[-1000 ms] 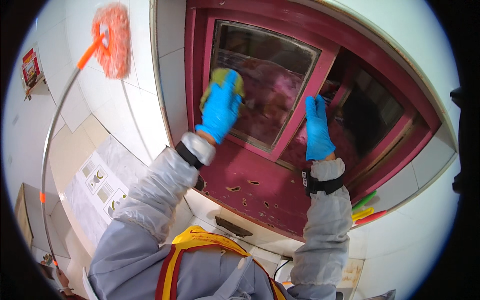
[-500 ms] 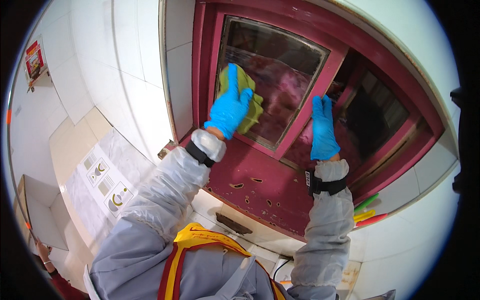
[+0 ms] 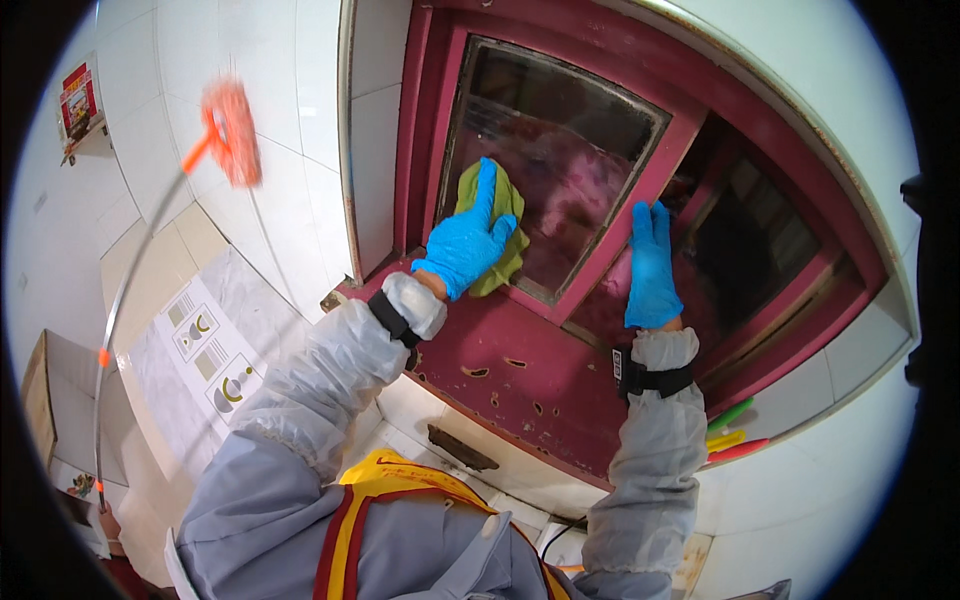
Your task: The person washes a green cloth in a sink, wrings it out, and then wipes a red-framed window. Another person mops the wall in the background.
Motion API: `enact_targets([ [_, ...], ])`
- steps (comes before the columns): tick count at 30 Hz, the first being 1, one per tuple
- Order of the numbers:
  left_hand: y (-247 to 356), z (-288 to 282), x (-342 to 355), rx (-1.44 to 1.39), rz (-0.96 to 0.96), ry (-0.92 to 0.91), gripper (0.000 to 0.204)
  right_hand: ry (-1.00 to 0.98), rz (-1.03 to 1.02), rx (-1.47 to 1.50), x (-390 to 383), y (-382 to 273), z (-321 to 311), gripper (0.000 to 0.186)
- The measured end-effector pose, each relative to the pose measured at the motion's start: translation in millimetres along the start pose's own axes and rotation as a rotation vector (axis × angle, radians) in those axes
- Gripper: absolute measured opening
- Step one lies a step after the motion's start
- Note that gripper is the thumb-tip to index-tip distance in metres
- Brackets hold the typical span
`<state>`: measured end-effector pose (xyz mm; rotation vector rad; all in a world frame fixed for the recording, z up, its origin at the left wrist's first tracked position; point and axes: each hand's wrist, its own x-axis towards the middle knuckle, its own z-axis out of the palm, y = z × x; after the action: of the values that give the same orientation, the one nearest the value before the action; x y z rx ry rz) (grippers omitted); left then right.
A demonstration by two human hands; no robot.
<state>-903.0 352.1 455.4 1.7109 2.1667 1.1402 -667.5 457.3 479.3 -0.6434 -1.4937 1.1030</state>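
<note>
My left hand (image 3: 468,243), in a blue glove, presses a green cloth (image 3: 508,212) against the lower left part of a window pane (image 3: 570,150). Its index finger points up along the cloth, and the palm hides part of it. The pane sits in a dark red sash (image 3: 665,150), hazy, with reddish shapes showing through. At the right-hand edge of that sash is my right hand (image 3: 653,275), also blue-gloved, its fingers stretched upward and lying against the frame. No loose object shows in it.
Below the window lies a red sill (image 3: 500,370) with chipped paint. Green, yellow and red handles (image 3: 735,440) are at the right. Leftward, a person's hand (image 3: 108,522) holds a long-poled orange mop (image 3: 232,135) near the tiled wall. A printed sheet (image 3: 208,345) lies on a marbled surface.
My left hand has slid the cloth down the pane. The mop's pink-orange head has come into view at the left, blurred by motion. My right hand stays at the sash edge.
</note>
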Motion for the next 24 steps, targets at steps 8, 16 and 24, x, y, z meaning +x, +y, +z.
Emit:
enact_targets([
  [8, -5, -10, 13, -0.057, 0.148, 0.339, 0.08, -0.012, 0.005, -0.057, 1, -2, -1, 0.054],
  [16, -7, -33, 24, 0.017, 0.134, 0.353, 0.077, -0.005, -0.021, -0.052, -2, -4, 2, 0.051],
  [24, 14, 60, -29, 0.107, 0.302, 0.068, 0.083, 0.013, -0.023, -0.032, 2, 0, 2, 0.045],
])
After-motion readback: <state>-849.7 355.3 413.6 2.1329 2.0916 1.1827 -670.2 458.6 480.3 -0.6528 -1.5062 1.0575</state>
